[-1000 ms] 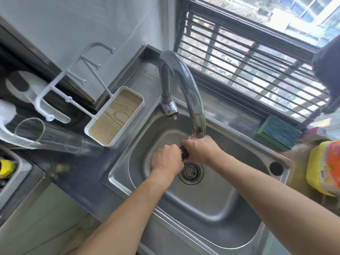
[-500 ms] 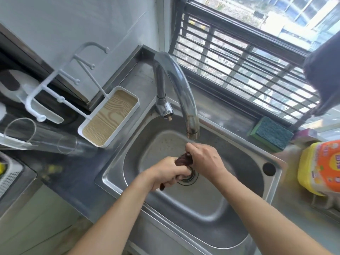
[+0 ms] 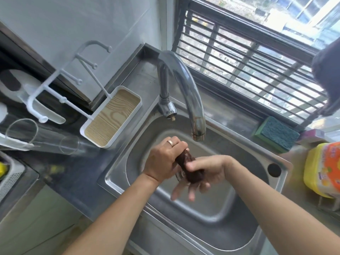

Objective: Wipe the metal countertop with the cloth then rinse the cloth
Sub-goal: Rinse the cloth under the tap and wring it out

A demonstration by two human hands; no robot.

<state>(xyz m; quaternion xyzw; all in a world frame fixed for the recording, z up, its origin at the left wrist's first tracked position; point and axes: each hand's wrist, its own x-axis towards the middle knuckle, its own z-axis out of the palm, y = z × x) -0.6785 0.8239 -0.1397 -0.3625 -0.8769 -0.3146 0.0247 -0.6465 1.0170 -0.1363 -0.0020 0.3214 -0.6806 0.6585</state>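
A dark brown cloth [image 3: 189,167], twisted into a thick roll, is held over the steel sink [image 3: 217,214]. My left hand [image 3: 163,161], with a ring on one finger, is closed around the roll's upper end. My right hand [image 3: 204,173] holds the lower end with thumb on top and fingers loosely spread beneath. Both hands sit below and in front of the curved tap spout [image 3: 197,133]; I see no water running from it. The drain is mostly hidden behind the cloth and hands. The metal countertop [image 3: 139,83] runs behind the tap toward the wall.
A white rack with a wood-grain tray [image 3: 112,116] stands left of the sink, beside a lying clear glass [image 3: 42,137]. A green sponge [image 3: 276,134] rests on the sink's back right rim, a yellow bottle [image 3: 323,168] at the right. A barred window is behind.
The hands have come away from under the spout and moved toward me. The cloth, balled between both fists before, is now stretched into a twisted roll; my right fingers have loosened.
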